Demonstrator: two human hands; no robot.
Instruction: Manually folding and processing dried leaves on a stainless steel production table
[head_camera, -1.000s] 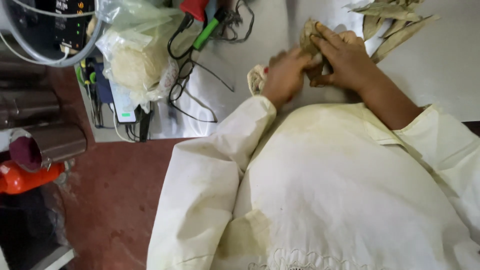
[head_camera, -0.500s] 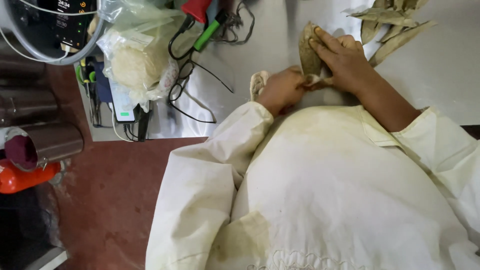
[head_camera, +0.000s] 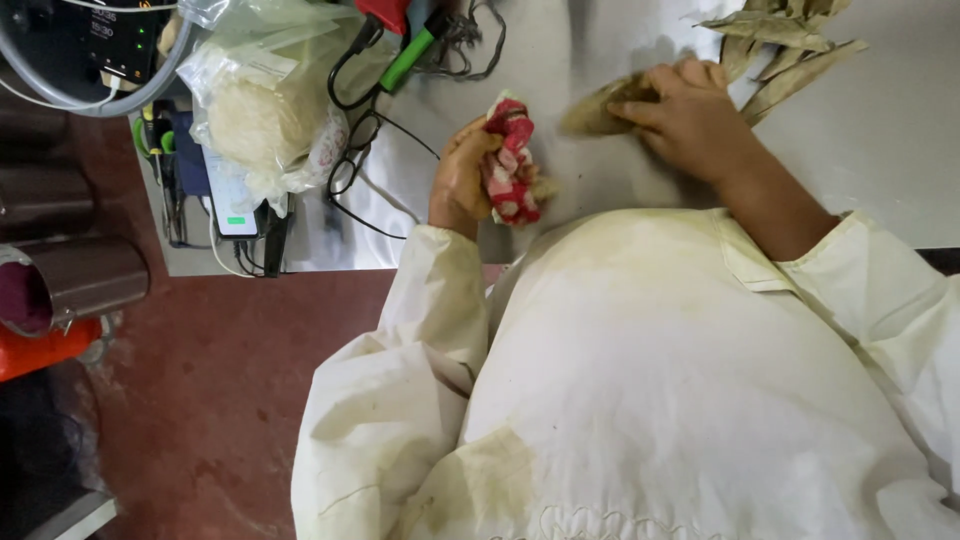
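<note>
Head view: the left hand (head_camera: 462, 182) has pulled back, fingers now clutching a red-and-white cloth (head_camera: 510, 162), while the right hand (head_camera: 690, 115) presses flat fingers on a dried leaf (head_camera: 600, 107), so wiping looks paused

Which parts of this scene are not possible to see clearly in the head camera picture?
- Dried leaves pile: cut off by the top edge.
- Leaf under the right hand: its far end is covered by the fingers.
- Red patterned cloth in the left hand: bunched, so its shape is unclear.
- Clear bag: its pale contents are blurred by the plastic.
</note>
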